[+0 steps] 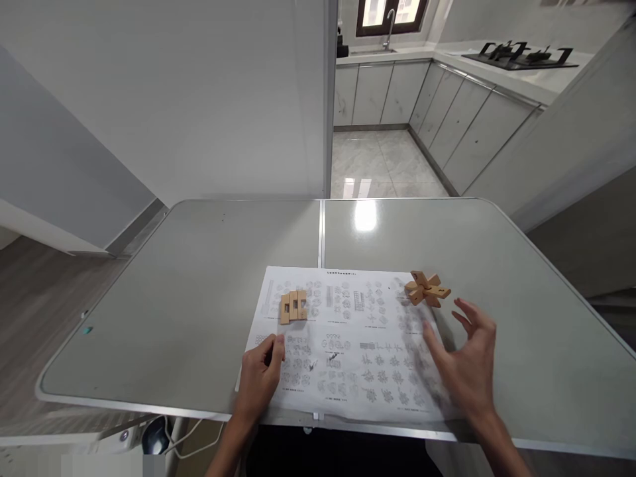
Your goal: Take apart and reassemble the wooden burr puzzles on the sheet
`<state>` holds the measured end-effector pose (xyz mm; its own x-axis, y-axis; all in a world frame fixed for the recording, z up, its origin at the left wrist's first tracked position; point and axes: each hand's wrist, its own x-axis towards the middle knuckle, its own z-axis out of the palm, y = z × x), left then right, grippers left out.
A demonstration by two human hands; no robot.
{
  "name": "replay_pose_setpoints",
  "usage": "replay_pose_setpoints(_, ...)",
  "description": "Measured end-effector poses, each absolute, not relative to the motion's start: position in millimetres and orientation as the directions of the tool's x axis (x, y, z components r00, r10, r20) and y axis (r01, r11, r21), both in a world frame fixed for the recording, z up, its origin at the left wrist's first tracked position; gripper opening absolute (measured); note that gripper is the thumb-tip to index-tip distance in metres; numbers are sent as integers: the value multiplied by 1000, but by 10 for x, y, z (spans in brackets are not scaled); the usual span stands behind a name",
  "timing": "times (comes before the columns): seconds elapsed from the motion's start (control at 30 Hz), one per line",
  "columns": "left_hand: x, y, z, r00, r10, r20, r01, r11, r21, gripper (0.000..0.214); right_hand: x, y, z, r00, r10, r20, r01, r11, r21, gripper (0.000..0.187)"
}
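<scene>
A printed instruction sheet (348,334) with rows of small puzzle drawings lies on the table before me. On its upper left, several notched wooden puzzle pieces (293,306) sit side by side. A star-shaped wooden burr puzzle (426,289), made of interlocked sticks, rests at the sheet's upper right corner. My right hand (464,354) is just below and right of that burr puzzle, thumb and fingers spread apart, not touching it. My left hand (262,368) is curled closed over the sheet's left edge, below the notched pieces, with nothing visible in it.
The grey folding table (163,298) has a metal seam down its middle and a raised metal rim. A small teal bit (87,330) lies near its left edge. Below the left front edge are white cables (191,437). Beyond stands a kitchen with a gas hob (519,58).
</scene>
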<state>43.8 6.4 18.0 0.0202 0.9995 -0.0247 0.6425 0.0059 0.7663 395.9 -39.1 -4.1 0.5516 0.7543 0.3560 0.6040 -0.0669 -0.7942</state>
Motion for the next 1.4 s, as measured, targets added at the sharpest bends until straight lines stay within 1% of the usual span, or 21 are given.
replay_pose_setpoints(0.03,439,65,182,21,999,-24,644,5,765,47,3875,-453,5,543,746,385,614,-39,-789,71)
replay_pose_setpoints(0.07,441,67,185,22,999,-24,647,4,762,47,3792,-510,43,536,753,383,612,-33,-790,60)
replay_pose_setpoints(0.17,445,71,190,31,999,-21,659,-5,752,48,3558,-650,98,414,876,248,544,-19,-839,24)
replay_pose_setpoints(0.2,447,70,190,39,999,-20,664,-12,748,47,3489,-685,97,360,911,203,518,-14,-855,18)
replay_pose_setpoints(0.3,457,54,188,71,997,-13,680,-39,733,47,3325,-753,62,243,964,111,448,-10,-894,19)
replay_pose_setpoints(0.4,482,40,185,22,999,47,709,-49,704,46,3251,-772,13,208,974,84,422,-12,-906,21)
replay_pose_setpoints(0.47,507,63,181,-12,987,162,735,-101,670,40,3246,-765,-9,215,974,65,413,-30,-910,23)
replay_pose_setpoints(0.5,520,90,178,-8,971,239,748,-153,646,33,3250,-759,-15,216,975,54,406,-40,-913,23)
replay_pose_setpoints(0.57,548,176,167,46,927,371,767,-271,582,18,3262,-745,-18,217,976,31,383,-56,-922,24)
replay_pose_setpoints(0.6,563,232,159,79,909,410,774,-315,549,19,3266,-740,-17,216,976,22,371,-62,-926,24)
replay_pose_setpoints(0.63,576,293,149,115,900,420,780,-344,523,27,3268,-736,-15,215,976,15,361,-65,-930,24)
replay_pose_setpoints(0.73,610,479,107,221,904,365,785,-387,483,46,3265,-732,-12,215,977,7,340,-68,-938,24)
replay_pose_setpoints(0.87,626,655,28,319,906,278,769,-419,484,58,3259,-722,-18,214,977,18,337,-57,-940,25)
replay_pose_setpoints(1.0,656,712,-15,394,892,221,730,-450,514,57,3263,-699,-21,210,977,28,351,-49,-935,25)
replay_pose_setpoints(1.2,928,533,-10,459,863,210,656,-489,576,49,3272,-689,-4,207,978,26,342,-47,-939,26)
replay_pose_setpoints(1.33,1218,231,7,511,846,151,598,-476,645,53,3273,-689,-11,216,976,40,341,-37,-939,27)
replay_pose_setpoints(1.4,1316,90,38,555,824,115,558,-472,682,58,3273,-692,-25,214,976,44,342,-33,-939,26)
